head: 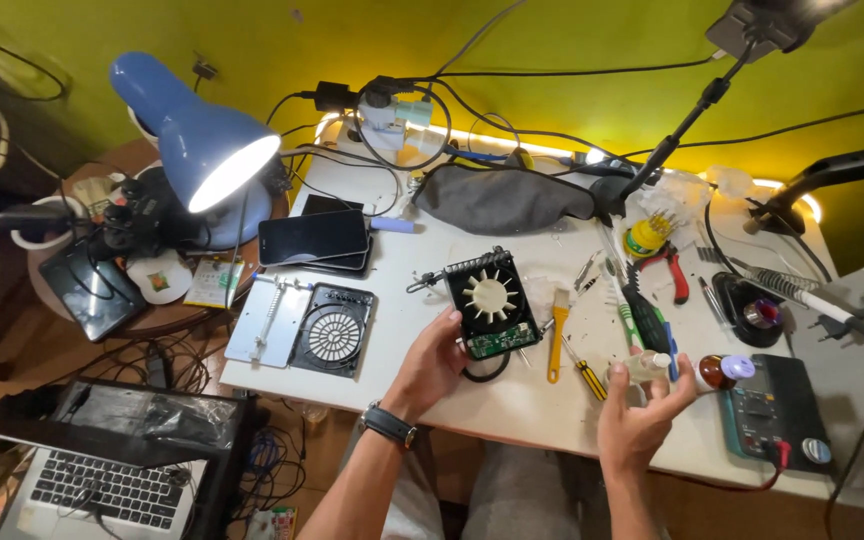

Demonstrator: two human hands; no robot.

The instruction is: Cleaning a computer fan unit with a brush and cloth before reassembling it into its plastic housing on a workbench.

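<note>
Left hand (430,362) fingers clamped on black square fan module with white rotor (490,303), right hand (642,410) fingers pinching small clear plastic bottle (642,366), white desk (512,400), yellow-handled brush (557,335) between them

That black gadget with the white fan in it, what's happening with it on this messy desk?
A person sits at a white table crowded with tools. Their left hand holds the black fan unit tilted up off the table, with a green circuit board showing at its lower edge. Their right hand holds a small clear bottle beside it. A round vented black cover lies to the left, a yellow brush and a screwdriver lie between the hands, and a blue lamp is lit.
</note>
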